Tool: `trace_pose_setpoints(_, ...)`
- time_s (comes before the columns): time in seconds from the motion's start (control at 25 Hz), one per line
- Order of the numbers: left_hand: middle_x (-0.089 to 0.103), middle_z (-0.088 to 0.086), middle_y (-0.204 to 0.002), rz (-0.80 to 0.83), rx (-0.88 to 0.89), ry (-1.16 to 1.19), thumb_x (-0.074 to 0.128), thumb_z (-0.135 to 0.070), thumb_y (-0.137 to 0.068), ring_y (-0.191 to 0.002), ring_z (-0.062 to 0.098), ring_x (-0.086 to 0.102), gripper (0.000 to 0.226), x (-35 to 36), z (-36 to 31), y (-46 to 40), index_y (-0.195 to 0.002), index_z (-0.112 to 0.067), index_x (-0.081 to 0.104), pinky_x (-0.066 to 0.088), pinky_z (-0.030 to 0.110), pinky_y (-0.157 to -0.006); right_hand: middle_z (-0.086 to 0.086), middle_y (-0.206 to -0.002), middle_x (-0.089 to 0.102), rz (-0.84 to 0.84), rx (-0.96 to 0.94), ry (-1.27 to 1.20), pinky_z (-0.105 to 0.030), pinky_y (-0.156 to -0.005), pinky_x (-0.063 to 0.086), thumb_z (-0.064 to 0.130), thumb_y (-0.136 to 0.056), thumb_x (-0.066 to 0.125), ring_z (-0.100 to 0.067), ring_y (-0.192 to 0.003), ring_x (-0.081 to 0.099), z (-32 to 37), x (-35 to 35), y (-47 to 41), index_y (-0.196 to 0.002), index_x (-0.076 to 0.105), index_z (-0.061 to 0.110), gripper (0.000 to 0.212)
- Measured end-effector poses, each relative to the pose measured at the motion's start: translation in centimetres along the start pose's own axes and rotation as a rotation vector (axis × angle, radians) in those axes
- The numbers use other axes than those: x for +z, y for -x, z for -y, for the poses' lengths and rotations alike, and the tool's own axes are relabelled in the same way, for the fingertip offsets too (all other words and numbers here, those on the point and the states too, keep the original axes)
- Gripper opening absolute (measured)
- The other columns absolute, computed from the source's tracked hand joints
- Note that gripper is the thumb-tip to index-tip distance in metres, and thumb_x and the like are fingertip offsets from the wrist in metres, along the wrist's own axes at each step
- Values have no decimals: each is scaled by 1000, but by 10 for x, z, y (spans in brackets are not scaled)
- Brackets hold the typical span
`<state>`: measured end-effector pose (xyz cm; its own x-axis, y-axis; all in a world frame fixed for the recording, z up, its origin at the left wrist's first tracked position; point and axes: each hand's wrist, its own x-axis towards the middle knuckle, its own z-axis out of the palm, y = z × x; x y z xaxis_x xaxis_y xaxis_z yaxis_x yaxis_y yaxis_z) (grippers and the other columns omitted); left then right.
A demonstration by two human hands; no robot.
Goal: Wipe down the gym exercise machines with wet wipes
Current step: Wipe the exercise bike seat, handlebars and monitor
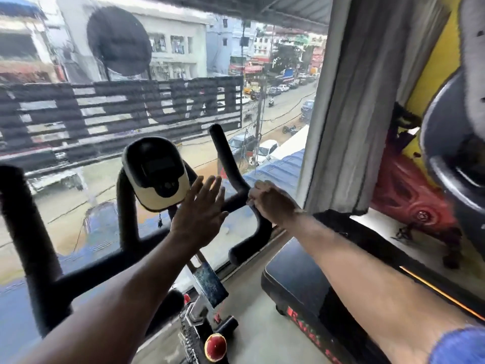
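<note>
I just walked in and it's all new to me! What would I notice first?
First, two bare arms reaching out to a black exercise bike handlebar at a big window. The right hand grips the right bar, and the left hand is spread open beside the cream and black display console. Through the glass, a busy street lies far below.

Black handlebars (231, 158), cream-and-black console (157, 172), red knob (215, 346), blue sleeve (459, 346)
</note>
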<state>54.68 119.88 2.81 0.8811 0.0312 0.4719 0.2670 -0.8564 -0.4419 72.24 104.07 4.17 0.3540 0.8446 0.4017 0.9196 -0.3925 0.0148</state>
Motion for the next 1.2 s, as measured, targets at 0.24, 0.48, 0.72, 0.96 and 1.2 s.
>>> trace_pose_setpoints(0.24,38,25,-161,-33,72,31,27,-34,-108,-153,45,27,60,16,2,14,-152,4,44,22,60,-124,-15,-115,57,283,-154,225,-46,-88,55,10,-101,51,-35,-110,58,7,-9,2,-111,66,9,18)
trace_pose_setpoints(0.48,39,22,-162,10,71,35,26,-29,-106,-155,43,24,59,13,2,13,-153,1,44,20,58,-125,-21,-117,61,491,66,205,-39,-78,48,4,-99,48,-37,-102,64,40,-33,-2,-115,60,1,20)
trace_pose_setpoints(0.72,37,22,-163,-17,75,14,11,-28,-106,-155,44,22,64,12,0,11,-155,2,41,18,58,-126,-13,-97,53,694,105,103,-34,-67,41,7,-95,51,-32,-83,57,77,-54,12,-78,48,8,17)
trace_pose_setpoints(0.96,32,21,-165,17,85,23,-1,-27,-102,-157,43,16,71,4,-1,10,-157,1,35,12,58,-127,-13,-88,70,637,-43,-126,-37,-76,55,11,-91,54,-30,-90,66,113,-55,26,-81,70,5,19)
trace_pose_setpoints(1.2,39,21,-162,12,66,40,7,-31,-105,-156,42,22,68,1,-2,10,-154,1,42,18,57,-127,-4,-98,57,303,-387,-140,-36,-74,52,20,-104,53,-19,-86,53,96,-43,71,-100,69,12,19)
